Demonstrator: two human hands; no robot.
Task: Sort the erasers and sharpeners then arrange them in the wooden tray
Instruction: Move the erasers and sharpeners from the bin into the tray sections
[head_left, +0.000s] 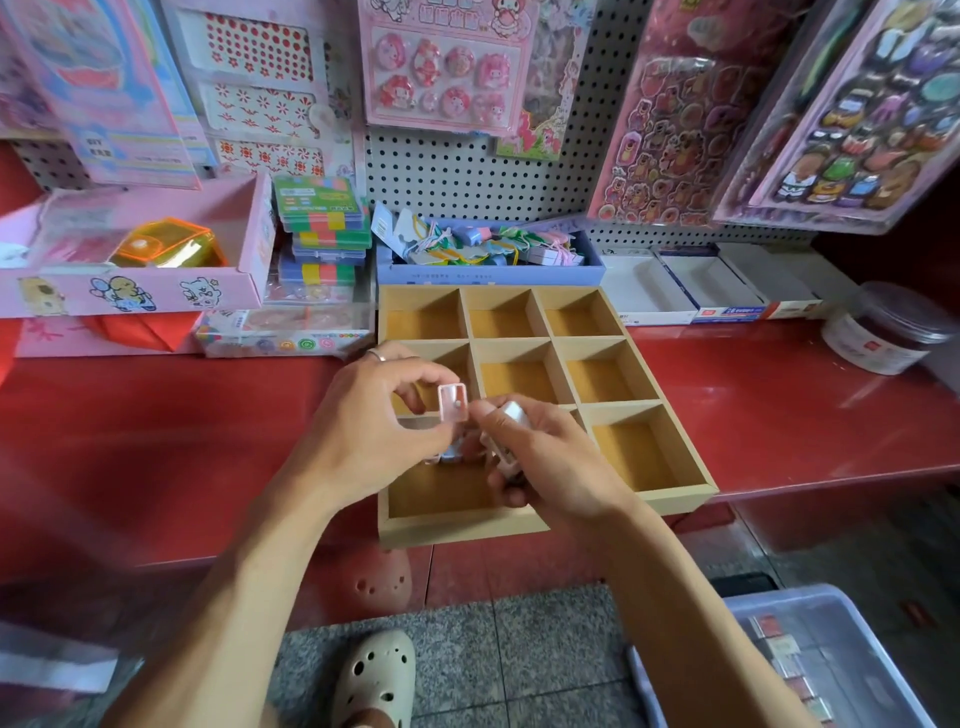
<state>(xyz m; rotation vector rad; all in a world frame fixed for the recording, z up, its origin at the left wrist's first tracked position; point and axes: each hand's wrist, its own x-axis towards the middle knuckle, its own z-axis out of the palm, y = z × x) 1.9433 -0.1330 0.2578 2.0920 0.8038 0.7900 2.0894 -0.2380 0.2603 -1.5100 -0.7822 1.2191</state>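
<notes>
1. Your left hand pinches a small pink-rimmed sharpener between thumb and fingertips, held upright above the near-left corner of the wooden tray.
2. Your right hand is curled round a cluster of small pale pieces; I cannot tell whether they are sharpeners or erasers.
3. Every tray compartment you can see lies bare, though your hands hide part of the near-left and middle ones. I judge the sorting barely begun, with nearly all placing left.
4. Beyond the tray, the blue box of mixed small items sits touching its far edge.
5. Writing: only "2B" on the white carton at the back right reads; the other labels are too small to read.
</notes>
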